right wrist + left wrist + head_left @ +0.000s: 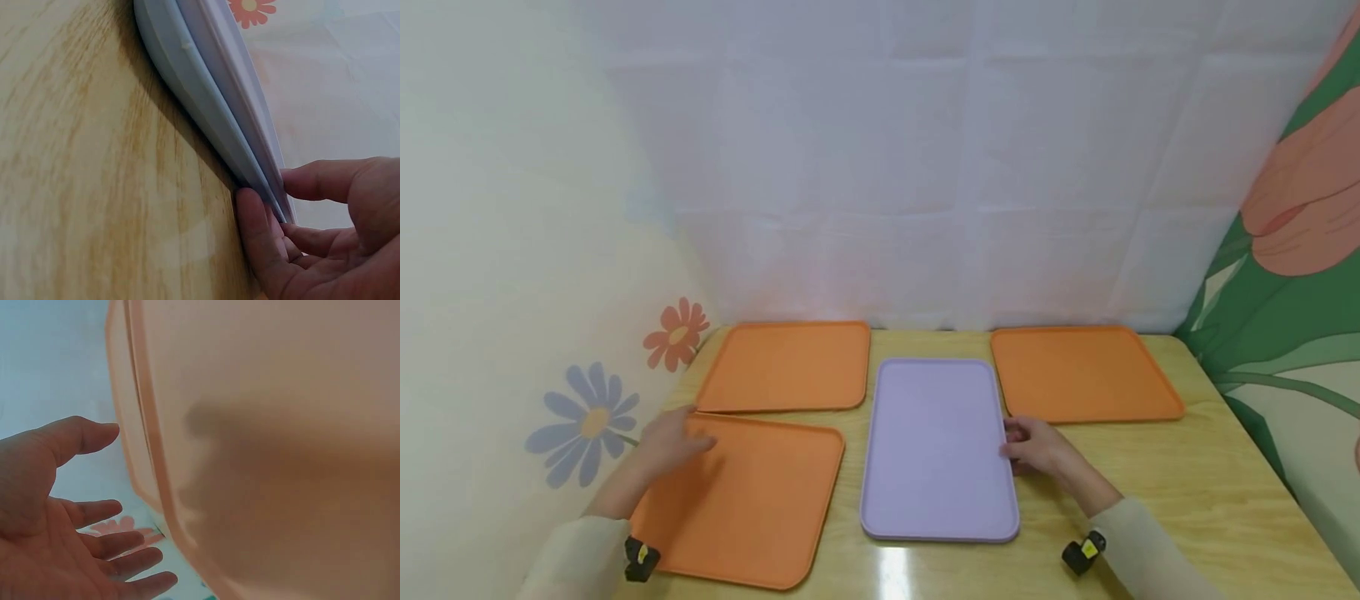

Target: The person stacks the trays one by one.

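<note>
While the right hand grips the lavender tray by its right long side, the left hand is free of any hold, fingers loosely spread. Lavender tray flat on the wooden table, long sides running away from the person; lies between the two hands, touching the right one, well apart from the left. Right wrist view: thumb on the upper rim, fingertips low at the edge, next to the tabletop. Two bands show along that edge, pale blue under lavender; one tray or a stack, cannot tell. Left hand is over the outer far corner of the near-left orange tray, palm turned toward it. Left wrist view puts the thumb tip close to an orange rim; contact cannot be told. Far-left orange tray lies just beyond that hand, its near edge beside the near-left one. Far-right orange tray sits beside the lavender tray, its near-left corner just past the right hand. White cloth hangs behind the table.
</note>
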A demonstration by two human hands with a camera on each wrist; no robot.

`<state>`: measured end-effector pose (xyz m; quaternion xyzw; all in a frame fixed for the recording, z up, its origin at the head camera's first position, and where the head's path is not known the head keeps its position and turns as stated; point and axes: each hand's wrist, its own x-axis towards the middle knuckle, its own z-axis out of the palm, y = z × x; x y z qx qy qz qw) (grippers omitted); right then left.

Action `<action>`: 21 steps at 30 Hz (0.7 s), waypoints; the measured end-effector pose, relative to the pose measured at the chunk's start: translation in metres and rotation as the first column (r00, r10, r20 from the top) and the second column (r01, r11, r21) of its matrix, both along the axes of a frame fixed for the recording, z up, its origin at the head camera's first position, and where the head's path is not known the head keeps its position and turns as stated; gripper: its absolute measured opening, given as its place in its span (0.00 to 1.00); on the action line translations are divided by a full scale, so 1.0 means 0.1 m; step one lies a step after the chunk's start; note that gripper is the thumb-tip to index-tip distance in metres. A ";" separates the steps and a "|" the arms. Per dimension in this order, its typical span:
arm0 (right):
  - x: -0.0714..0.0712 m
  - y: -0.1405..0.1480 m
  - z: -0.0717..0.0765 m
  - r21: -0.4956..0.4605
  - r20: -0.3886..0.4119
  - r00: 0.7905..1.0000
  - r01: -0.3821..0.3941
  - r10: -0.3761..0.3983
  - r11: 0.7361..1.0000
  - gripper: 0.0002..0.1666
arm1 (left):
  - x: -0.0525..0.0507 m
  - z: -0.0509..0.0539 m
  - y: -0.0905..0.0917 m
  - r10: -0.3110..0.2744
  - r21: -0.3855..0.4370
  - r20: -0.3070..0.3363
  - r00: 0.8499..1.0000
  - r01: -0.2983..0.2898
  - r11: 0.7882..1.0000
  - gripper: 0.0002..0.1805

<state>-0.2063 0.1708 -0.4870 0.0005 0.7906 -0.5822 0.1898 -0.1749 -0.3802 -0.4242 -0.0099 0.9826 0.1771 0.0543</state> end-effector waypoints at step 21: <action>0.03 0.04 -0.02 -0.024 0.019 1.000 0.005 -0.005 1.000 0.35 | -0.09 -0.21 -0.42 0.052 0.017 0.051 0.997 -0.053 0.998 0.29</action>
